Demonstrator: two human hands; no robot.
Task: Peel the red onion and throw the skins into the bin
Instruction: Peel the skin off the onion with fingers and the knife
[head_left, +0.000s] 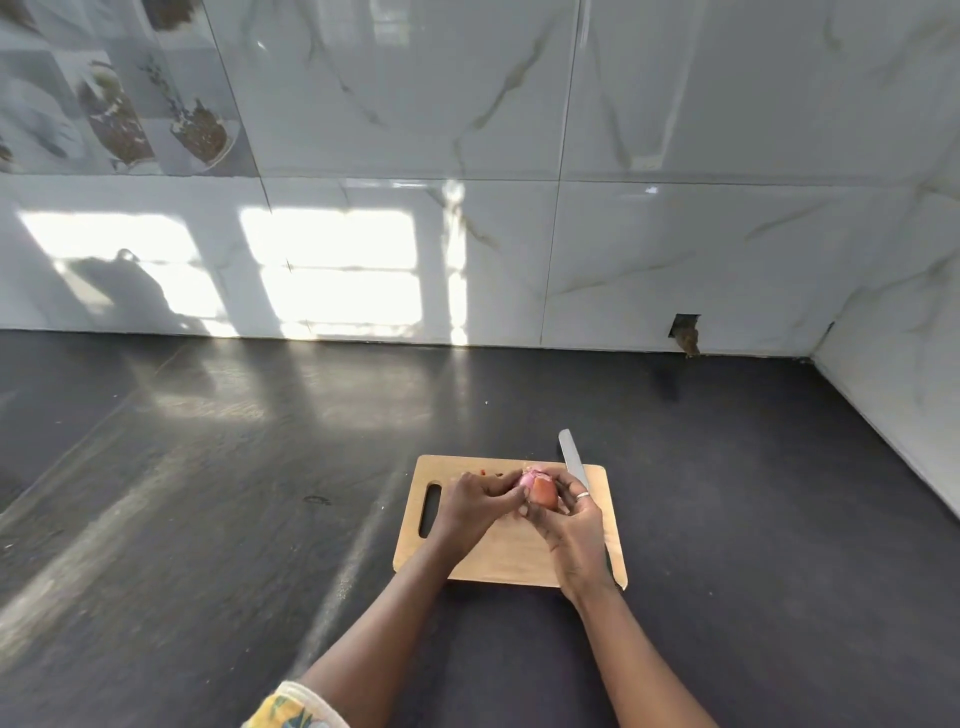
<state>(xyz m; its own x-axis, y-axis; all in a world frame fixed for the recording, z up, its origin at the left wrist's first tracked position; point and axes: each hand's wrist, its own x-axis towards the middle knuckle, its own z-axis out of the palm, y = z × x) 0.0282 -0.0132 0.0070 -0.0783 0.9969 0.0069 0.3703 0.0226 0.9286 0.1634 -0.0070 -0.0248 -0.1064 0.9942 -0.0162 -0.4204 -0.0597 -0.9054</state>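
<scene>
A small red onion (540, 486), pink where bare and orange-brown where skin clings, is held above the wooden cutting board (498, 558). My left hand (475, 506) pinches it from the left with curled fingers. From the right, my right hand (569, 530), which wears a ring, grips it with thumb and fingers wrapped round. Much of the onion is hidden by my fingers. No bin is in view.
A knife (571, 457) lies along the board's right edge, its blade pointing away over the dark countertop (234, 493); its handle is hidden under my right hand. Small red scraps (485, 473) lie on the board's far edge. Tiled walls close the back and right.
</scene>
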